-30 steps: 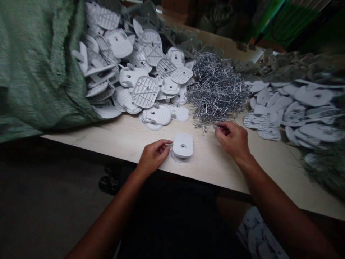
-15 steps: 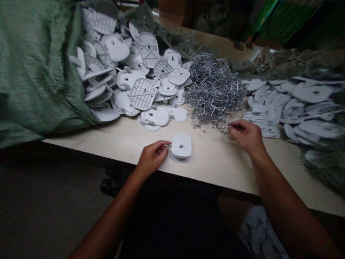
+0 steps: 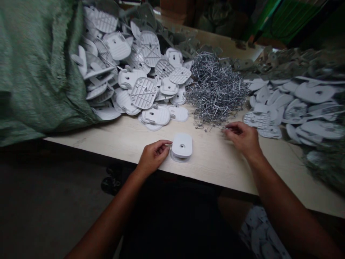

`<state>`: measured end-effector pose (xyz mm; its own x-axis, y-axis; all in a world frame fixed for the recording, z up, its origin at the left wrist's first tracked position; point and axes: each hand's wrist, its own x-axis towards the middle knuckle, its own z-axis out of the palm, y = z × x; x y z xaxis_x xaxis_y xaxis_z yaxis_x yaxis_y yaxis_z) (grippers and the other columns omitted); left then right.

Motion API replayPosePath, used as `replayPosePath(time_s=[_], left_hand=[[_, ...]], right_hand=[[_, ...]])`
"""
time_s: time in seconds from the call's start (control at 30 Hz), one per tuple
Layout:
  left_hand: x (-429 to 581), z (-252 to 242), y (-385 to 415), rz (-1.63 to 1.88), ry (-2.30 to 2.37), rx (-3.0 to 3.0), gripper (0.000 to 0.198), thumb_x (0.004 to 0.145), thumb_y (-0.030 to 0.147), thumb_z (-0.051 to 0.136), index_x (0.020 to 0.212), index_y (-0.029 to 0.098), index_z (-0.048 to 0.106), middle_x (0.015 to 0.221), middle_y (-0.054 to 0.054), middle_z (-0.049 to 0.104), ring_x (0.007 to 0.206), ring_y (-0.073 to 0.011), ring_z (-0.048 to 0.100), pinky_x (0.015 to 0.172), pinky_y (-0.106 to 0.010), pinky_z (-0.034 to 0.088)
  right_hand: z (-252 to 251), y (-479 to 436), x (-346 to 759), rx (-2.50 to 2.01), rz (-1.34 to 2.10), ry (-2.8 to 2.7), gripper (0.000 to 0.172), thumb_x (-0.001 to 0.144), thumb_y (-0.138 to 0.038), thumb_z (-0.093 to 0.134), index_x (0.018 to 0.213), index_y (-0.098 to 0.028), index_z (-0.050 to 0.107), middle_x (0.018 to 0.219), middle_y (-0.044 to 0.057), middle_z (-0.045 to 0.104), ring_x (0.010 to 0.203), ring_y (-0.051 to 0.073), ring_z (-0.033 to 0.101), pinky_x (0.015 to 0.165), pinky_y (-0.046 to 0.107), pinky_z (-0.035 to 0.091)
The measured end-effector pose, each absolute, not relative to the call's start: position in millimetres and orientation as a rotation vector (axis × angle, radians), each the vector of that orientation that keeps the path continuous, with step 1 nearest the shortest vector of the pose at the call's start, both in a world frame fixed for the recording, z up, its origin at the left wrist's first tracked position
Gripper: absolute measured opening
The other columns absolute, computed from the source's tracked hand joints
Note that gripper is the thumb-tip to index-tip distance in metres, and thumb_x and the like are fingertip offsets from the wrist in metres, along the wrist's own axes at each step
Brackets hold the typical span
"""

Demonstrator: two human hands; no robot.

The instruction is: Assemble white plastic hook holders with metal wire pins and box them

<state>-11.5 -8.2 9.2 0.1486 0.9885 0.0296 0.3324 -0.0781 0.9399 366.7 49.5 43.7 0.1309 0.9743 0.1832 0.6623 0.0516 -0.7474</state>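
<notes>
On the light wooden table my left hand [image 3: 154, 154] pinches the left edge of a white plastic clip [image 3: 182, 144]. Its rounded square upper plate has a hole in the middle, and another plate shows beneath it. To the right, my right hand [image 3: 241, 138] has its thumb and fingers pressed together low over the tabletop. A small metal torsion spring [image 3: 224, 129] shows blurred at those fingertips. Just behind that hand rises a heap of torsion springs [image 3: 215, 88] with thin straight legs; a few loose ones lie at its front edge.
White plastic plates [image 3: 144, 92] are piled at the left, beside a green woven sack [image 3: 40, 72]. More white pieces [image 3: 312, 93] are heaped at the right. The table's front edge [image 3: 107, 155] runs before me, and more white parts [image 3: 262, 230] sit below it.
My right hand has shifted slightly left, its fingertips blurred. My left hand and the clip stay almost where they were; the whole view has shifted a little.
</notes>
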Motion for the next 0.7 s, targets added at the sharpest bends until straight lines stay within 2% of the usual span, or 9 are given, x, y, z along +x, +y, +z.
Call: replayPosePath(time_s=[0.1, 0.3, 0.53, 0.7], left_hand=[[-11.5, 10.0, -8.8, 0.948, 1.332, 1.564, 0.027, 0.097, 0.031, 0.071, 0.119, 0.018, 0.080, 0.080, -0.001, 0.069, 0.065, -0.0109, 0.057, 0.060, -0.022, 0.047], [-10.8, 11.9, -9.6, 0.954, 1.334, 1.556, 0.028, 0.096, 0.032, 0.072, 0.118, 0.017, 0.080, 0.080, -0.001, 0.070, 0.065, -0.0117, 0.057, 0.058, -0.022, 0.047], [-11.8, 10.2, -9.3, 0.948, 1.342, 1.571, 0.028, 0.097, 0.032, 0.072, 0.119, 0.019, 0.080, 0.080, 0.000, 0.070, 0.065, -0.0115, 0.058, 0.059, -0.022, 0.047], [-12.0, 10.8, -9.5, 0.941, 1.339, 1.576, 0.028, 0.097, 0.032, 0.071, 0.119, 0.018, 0.080, 0.078, 0.000, 0.068, 0.065, -0.0112, 0.057, 0.060, -0.022, 0.046]], right_hand=[[44.6, 49.2, 368.6, -1.647, 0.621, -1.595, 0.031, 0.081, -0.043, 0.083, 0.101, -0.020, 0.083, 0.087, 0.006, 0.079, 0.077, 0.022, 0.073, 0.077, 0.038, 0.062], [55.5, 49.3, 374.5, -1.673, 0.642, -1.471, 0.033, 0.076, -0.047, 0.086, 0.094, -0.020, 0.081, 0.082, 0.006, 0.079, 0.073, 0.023, 0.072, 0.069, 0.036, 0.061], [49.5, 33.3, 358.4, -1.895, 0.539, -1.664, 0.028, 0.081, -0.049, 0.080, 0.083, -0.021, 0.082, 0.077, 0.006, 0.079, 0.069, 0.024, 0.073, 0.066, 0.035, 0.054], [53.4, 32.4, 344.1, -1.766, 0.405, -1.618, 0.027, 0.088, -0.046, 0.072, 0.088, -0.021, 0.081, 0.078, 0.005, 0.078, 0.069, 0.023, 0.071, 0.065, 0.034, 0.055]])
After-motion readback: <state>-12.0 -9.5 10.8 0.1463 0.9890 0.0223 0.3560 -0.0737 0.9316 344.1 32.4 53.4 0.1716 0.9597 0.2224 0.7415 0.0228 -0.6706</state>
